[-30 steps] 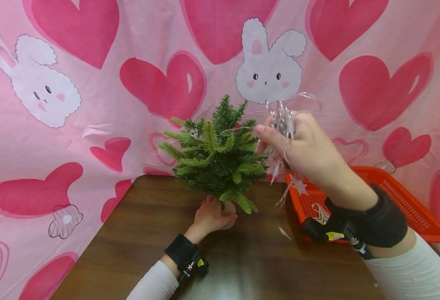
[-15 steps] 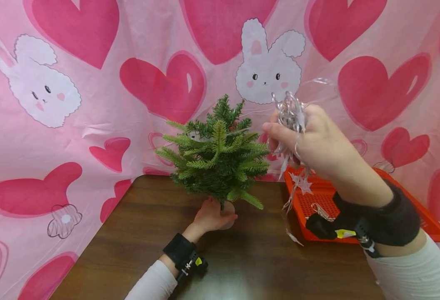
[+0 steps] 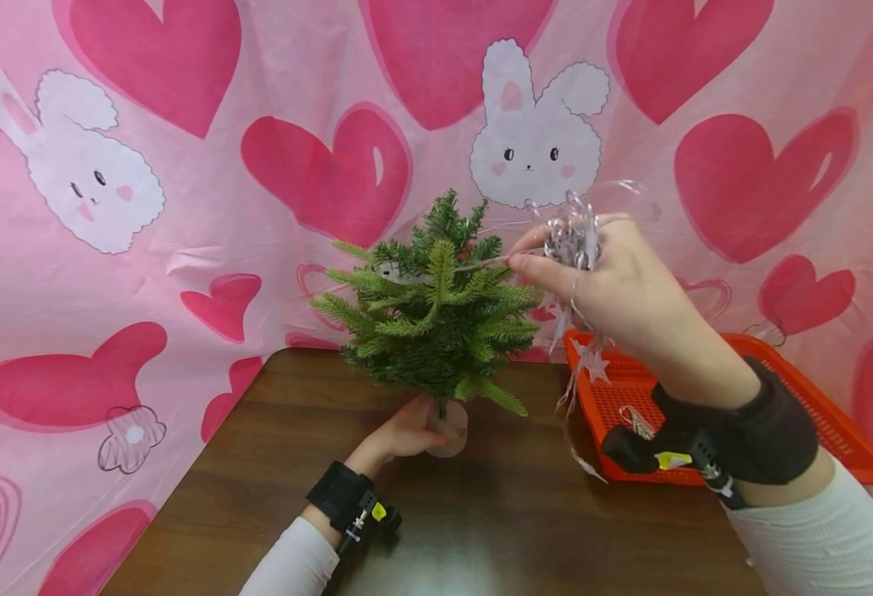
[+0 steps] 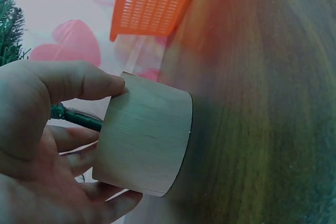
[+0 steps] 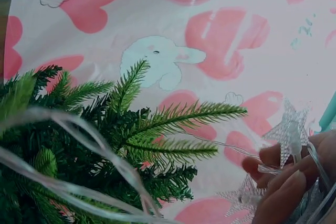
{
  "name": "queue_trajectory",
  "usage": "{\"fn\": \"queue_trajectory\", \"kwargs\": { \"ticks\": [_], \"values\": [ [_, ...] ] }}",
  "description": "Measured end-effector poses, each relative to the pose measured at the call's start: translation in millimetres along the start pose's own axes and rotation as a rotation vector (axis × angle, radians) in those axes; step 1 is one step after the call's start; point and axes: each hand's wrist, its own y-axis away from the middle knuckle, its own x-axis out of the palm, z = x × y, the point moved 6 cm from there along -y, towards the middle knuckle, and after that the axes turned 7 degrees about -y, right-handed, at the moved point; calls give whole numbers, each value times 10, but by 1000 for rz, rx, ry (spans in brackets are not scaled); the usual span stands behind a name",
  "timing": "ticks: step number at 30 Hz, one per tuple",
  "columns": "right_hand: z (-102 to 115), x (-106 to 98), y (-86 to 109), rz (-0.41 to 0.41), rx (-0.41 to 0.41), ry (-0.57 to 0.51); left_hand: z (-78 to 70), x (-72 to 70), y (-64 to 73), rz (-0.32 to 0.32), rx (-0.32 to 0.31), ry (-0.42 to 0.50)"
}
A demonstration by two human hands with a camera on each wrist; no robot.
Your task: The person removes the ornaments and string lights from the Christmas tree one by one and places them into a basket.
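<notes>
A small artificial Christmas tree stands upright on the table. My left hand grips its round wooden base, thumb on the upper rim and fingers around the far side. Right of the branches, my right hand holds a bundled clear string of lights. Its thumb and forefinger pinch a strand that runs into the tree. Star-shaped lights show by the fingers in the right wrist view, and another star dangles below the hand. A small white piece sits among the upper left branches.
An orange plastic basket stands on the right side of the brown wooden table, with a light-coloured item in it. A loose end of the string hangs beside the basket. Behind is a pink heart-patterned cloth.
My right hand pulled right and up with the light string, then came back left and slightly down, now pinching the strand nearer the tree. My left hand shifted slightly left, exposing more of the base.
</notes>
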Motion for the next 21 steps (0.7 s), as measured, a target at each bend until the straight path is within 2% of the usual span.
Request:
{"fn": "queue_trajectory", "kwargs": {
  "ticks": [5,11,16,21],
  "values": [
    [-39,-71,-52,-57,3,-102,3,-1,-9,-12,-20,-11],
    [-33,-126,-141,-61,-54,-200,-56,14,-23,-40,29,-71],
    [5,-164,-171,-73,-93,-203,-41,33,-8,-67,-66,-143],
    [53,-237,-161,-150,-130,-188,-49,52,-9,-106,-91,-173]
  ]
}}
